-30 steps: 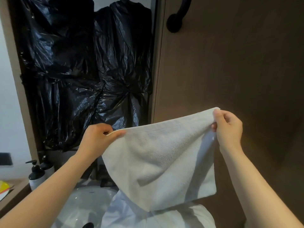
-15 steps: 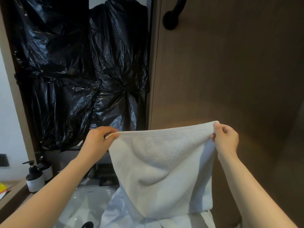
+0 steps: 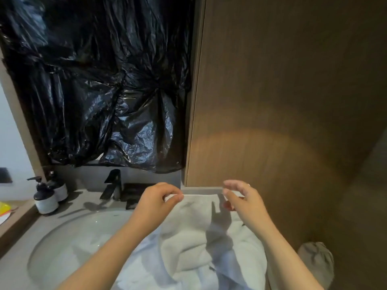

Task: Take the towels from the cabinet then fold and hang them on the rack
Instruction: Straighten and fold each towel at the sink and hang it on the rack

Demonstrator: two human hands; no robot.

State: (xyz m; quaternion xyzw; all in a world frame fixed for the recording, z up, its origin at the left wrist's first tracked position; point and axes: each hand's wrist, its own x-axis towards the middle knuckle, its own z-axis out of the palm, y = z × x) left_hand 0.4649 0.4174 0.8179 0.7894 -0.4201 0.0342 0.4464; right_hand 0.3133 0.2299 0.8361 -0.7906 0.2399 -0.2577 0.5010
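A white towel (image 3: 194, 229) lies spread on the counter to the right of the sink, its far edge by the cabinet foot. My left hand (image 3: 157, 203) pinches the towel's far left corner between thumb and forefinger. Just above the far right corner hovers my right hand (image 3: 240, 198), fingers and thumb apart and holding nothing. More white cloth (image 3: 159, 275) lies bunched under the towel's near side. The wooden cabinet door (image 3: 282, 91) fills the right of the view. No rack is in view.
A round white sink (image 3: 69, 243) sits at the left with a black faucet (image 3: 114, 184) behind it. Two pump bottles (image 3: 45, 197) stand at the far left. Black plastic sheeting (image 3: 94, 80) covers the wall above. A grey cloth bundle (image 3: 316, 262) lies at the lower right.
Both hands came down and laid the held-up towel on the counter. My right hand let go of its corner. The view tilted down towards the sink.
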